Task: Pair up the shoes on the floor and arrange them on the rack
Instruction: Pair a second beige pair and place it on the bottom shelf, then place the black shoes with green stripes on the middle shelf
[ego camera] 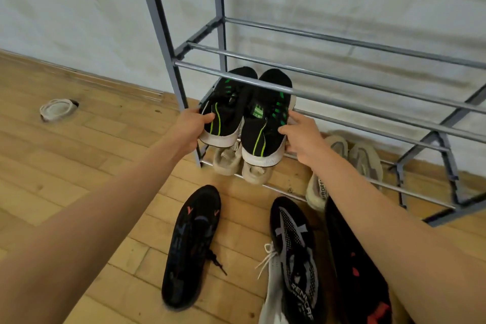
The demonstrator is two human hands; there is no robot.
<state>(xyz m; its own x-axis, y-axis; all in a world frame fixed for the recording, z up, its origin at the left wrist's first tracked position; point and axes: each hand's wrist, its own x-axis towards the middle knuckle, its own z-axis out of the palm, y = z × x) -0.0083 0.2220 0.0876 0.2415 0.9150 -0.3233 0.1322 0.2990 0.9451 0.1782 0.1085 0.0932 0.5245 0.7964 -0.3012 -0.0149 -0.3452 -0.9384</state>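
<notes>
Holds the black-and-green sneaker pair [260,123] side by side at the left end of the shoe rack [164,34], toes far and heels near, left hand [189,126] curled round the left shoe's outer edge, right hand [302,137] pinching the right shoe's, both equally close.

Upper rail [342,99] crosses black-green shoes [263,123], middle shelf [373,127] open rightward, loose shoes [192,244] crowd floor [105,155]

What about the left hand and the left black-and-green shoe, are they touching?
Touching. The head view shows the left hand gripping the left black-and-green shoe near its heel, thumb on the black upper. The right hand grips the right black-and-green shoe.
</notes>
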